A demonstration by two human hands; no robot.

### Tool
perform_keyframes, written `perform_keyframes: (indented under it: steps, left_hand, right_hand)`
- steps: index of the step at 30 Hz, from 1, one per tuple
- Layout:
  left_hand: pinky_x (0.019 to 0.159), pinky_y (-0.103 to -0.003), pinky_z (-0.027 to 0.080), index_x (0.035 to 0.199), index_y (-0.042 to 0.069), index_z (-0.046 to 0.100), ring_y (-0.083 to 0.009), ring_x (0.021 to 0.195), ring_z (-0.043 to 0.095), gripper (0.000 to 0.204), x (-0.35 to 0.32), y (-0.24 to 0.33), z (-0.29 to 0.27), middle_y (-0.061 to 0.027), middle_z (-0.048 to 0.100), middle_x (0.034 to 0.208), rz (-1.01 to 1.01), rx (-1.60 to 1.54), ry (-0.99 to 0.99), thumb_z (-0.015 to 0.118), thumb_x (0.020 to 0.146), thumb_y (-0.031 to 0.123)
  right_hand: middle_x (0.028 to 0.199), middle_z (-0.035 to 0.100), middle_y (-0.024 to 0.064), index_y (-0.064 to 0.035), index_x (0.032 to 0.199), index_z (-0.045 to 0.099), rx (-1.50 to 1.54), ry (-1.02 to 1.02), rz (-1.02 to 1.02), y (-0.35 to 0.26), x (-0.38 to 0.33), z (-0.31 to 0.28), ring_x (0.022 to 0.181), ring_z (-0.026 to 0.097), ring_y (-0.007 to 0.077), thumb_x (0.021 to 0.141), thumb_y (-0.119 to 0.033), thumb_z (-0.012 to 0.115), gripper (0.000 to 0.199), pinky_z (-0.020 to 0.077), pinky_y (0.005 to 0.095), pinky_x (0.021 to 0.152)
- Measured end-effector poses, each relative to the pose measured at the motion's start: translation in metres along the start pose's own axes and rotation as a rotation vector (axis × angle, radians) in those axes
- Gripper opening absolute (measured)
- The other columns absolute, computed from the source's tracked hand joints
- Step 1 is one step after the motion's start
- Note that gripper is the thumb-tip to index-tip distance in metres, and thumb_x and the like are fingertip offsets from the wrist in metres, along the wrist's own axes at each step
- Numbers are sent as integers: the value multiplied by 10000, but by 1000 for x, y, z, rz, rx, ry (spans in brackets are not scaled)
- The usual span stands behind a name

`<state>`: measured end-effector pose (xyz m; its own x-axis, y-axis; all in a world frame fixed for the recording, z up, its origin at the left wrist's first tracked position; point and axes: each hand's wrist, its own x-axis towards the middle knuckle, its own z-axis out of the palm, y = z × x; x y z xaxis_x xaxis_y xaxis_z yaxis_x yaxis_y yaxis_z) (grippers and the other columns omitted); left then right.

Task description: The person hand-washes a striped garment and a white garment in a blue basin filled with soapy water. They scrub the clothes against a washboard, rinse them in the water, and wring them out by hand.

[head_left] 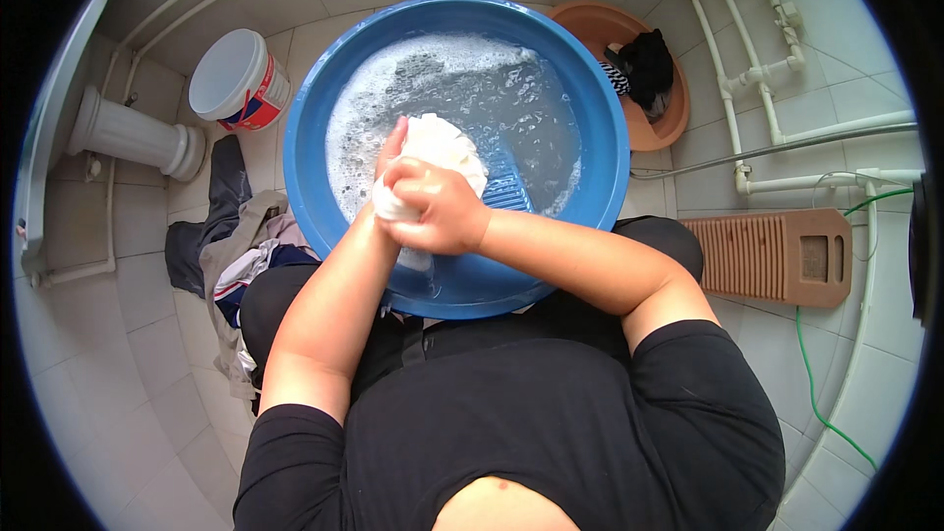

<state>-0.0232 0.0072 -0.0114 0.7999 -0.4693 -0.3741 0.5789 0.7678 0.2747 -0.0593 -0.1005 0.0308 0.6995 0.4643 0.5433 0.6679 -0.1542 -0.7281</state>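
Above the near part of a large blue basin (602, 118), both my hands squeeze a bunched, wet white cloth (447, 149). My right hand (442, 208) is closed around its lower end, the fingers curled over it. My left hand (390, 146) holds the cloth from the left side; most of it is hidden behind the right hand and the cloth. Soapy grey water (511, 103) with white foam fills the basin. Beside the cloth, a ribbed blue washboard surface (506, 184) slopes into the water.
A white bucket (241, 79) stands left of the basin near a white pedestal (138, 138). Piled clothes (246, 246) lie at the left. Behind on the right, an orange-brown basin (677, 133) holds dark clothing (649, 69). A brown washboard (747, 254) lies by my right knee.
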Motion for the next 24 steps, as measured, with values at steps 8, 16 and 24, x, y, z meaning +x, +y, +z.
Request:
perform_keyframes:
  steps: [8, 16, 24]
  left_hand:
    - [672, -358, 499, 968, 83, 563, -217, 802, 592, 311, 5, -27, 12, -83, 603, 905, 9, 186, 308, 429, 890, 353]
    - [709, -395, 491, 1028, 62, 538, -243, 858, 587, 428, 7, -16, -10, -107, 588, 963, -84, 79, 219, 352, 898, 425]
    - [901, -396, 448, 1164, -62, 453, -284, 1024, 559, 465, 13, -29, 15, -176, 546, 1140, 37, 168, 218, 397, 913, 325]
  right_hand:
    - [727, 595, 125, -69, 635, 573, -336, 253, 435, 52, 2, -15, 670, 585, 307, 665, -321, 644, 264, 483, 374, 602]
    - [684, 568, 116, -65, 713, 541, -210, 70, 61, 53, -7, -7, 633, 560, 291, 711, -236, 637, 196, 460, 352, 575]
    - [1027, 581, 171, -50, 1059, 534, -712, 328, 878, 147, -28, -76, 993, 550, 317, 774, -404, 563, 455, 430, 412, 848]
